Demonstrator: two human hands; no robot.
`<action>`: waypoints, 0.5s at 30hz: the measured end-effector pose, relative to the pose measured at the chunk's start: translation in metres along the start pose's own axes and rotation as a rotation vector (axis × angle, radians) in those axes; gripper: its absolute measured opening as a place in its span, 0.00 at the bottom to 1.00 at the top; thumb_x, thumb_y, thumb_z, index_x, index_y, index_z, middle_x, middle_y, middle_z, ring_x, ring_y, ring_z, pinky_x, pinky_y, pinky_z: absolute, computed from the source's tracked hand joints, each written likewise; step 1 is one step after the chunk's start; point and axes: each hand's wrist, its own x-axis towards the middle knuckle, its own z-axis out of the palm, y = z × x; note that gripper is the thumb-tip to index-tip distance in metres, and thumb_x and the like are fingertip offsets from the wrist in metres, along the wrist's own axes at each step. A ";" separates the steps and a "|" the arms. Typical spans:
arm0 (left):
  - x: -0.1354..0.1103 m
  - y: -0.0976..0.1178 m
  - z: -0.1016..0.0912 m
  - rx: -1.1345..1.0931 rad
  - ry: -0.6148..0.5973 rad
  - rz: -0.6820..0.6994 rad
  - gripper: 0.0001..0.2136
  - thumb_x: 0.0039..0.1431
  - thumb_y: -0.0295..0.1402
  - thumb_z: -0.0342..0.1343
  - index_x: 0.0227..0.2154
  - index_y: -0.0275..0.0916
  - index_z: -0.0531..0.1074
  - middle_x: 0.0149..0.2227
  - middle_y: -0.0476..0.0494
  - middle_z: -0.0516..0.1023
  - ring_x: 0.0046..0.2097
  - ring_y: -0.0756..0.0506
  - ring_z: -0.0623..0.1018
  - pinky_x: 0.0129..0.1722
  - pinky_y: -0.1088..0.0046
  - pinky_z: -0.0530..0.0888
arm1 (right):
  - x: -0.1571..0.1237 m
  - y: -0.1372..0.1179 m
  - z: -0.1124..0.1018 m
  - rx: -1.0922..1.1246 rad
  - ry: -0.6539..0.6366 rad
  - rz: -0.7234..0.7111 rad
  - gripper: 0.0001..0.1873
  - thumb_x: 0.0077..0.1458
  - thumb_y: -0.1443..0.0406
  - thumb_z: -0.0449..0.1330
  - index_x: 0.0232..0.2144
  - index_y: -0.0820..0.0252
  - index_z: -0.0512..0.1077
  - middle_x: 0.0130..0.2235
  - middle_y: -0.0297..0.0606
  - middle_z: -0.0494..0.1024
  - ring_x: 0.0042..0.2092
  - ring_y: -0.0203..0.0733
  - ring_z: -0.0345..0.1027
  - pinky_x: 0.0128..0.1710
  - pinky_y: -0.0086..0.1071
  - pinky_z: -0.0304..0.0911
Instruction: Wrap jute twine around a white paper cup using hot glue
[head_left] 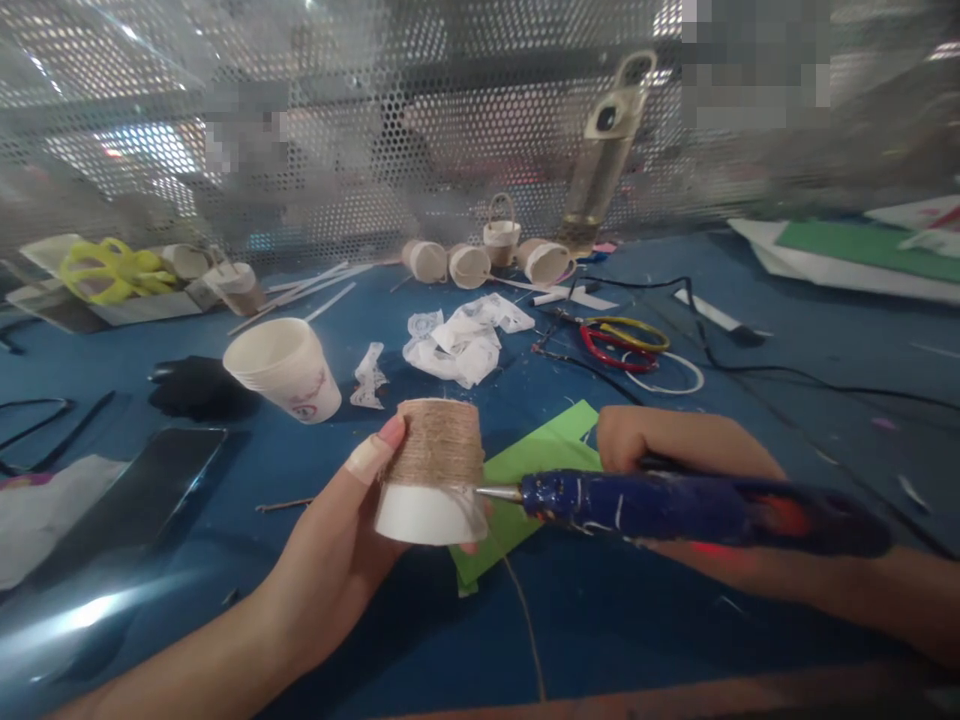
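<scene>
A paper cup (431, 515), upside down and partly wrapped in brown twine (439, 445), is held in my left hand (337, 545). Its wider white rim end shows bare below the wrapping. My right hand (690, 440) grips a dark blue hot glue gun (637, 505), whose metal nozzle touches or nearly touches the cup at the lower edge of the twine. A loose strand of twine (525, 605) hangs from the cup toward the table's front edge. Green paper (547, 450) lies beneath, behind the cup and the nozzle.
Stacked white cups (285, 370) stand left of crumpled white lace (469, 340). Scissors with red and yellow handles (626, 345) and a black cable (787, 375) lie at right. Several small twine-wrapped cups (469, 265) and a bottle (604, 160) line the back; a phone (142, 500) lies left.
</scene>
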 end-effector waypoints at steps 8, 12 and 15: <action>0.000 -0.008 -0.007 0.005 0.030 -0.014 0.22 0.68 0.44 0.64 0.58 0.36 0.80 0.53 0.35 0.88 0.45 0.36 0.87 0.35 0.65 0.85 | 0.003 -0.004 0.000 -0.073 0.020 -0.032 0.13 0.57 0.65 0.63 0.26 0.54 0.61 0.23 0.25 0.67 0.22 0.31 0.57 0.20 0.26 0.51; 0.001 -0.013 -0.010 0.021 -0.030 0.003 0.25 0.62 0.49 0.70 0.59 0.43 0.81 0.55 0.41 0.87 0.48 0.37 0.85 0.40 0.65 0.83 | 0.000 -0.006 -0.002 -0.110 0.005 -0.035 0.10 0.56 0.66 0.59 0.28 0.52 0.60 0.24 0.24 0.66 0.22 0.31 0.56 0.21 0.27 0.51; 0.000 -0.014 -0.009 0.061 -0.078 0.020 0.25 0.61 0.51 0.70 0.57 0.45 0.81 0.52 0.43 0.87 0.49 0.37 0.84 0.42 0.65 0.81 | -0.004 -0.016 -0.003 -0.165 -0.098 0.006 0.08 0.56 0.63 0.57 0.29 0.51 0.59 0.26 0.26 0.68 0.25 0.35 0.60 0.25 0.30 0.56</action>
